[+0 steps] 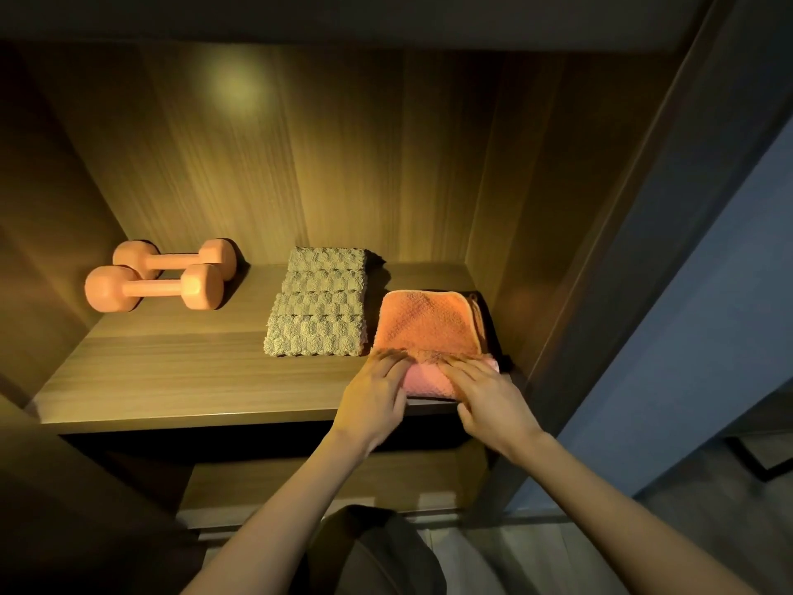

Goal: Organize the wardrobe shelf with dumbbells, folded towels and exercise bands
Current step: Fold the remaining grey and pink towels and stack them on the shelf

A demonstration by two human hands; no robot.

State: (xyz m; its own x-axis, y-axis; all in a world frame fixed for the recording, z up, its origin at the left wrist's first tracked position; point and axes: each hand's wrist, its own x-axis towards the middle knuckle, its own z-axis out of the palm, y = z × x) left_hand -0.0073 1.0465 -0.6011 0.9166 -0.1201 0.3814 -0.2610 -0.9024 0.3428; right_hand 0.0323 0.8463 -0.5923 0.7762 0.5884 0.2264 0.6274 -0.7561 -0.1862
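Left hand (pixel 377 390) and right hand (pixel 489 399) pressed flat-fingered on the orange towel (pixel 429 324), near edge, length running straight back.

dim, warm light from above | soft glare spot on back panel (pixel 240 85) | dark, bowed edges

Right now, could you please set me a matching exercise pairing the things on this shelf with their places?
Things:
1 dumbbells
2 beige towel
3 orange towel

Places:
A middle of the shelf
B right end, touched by the left hand and right hand
C left end, towards the back

Pairs: 1-C; 2-A; 3-B
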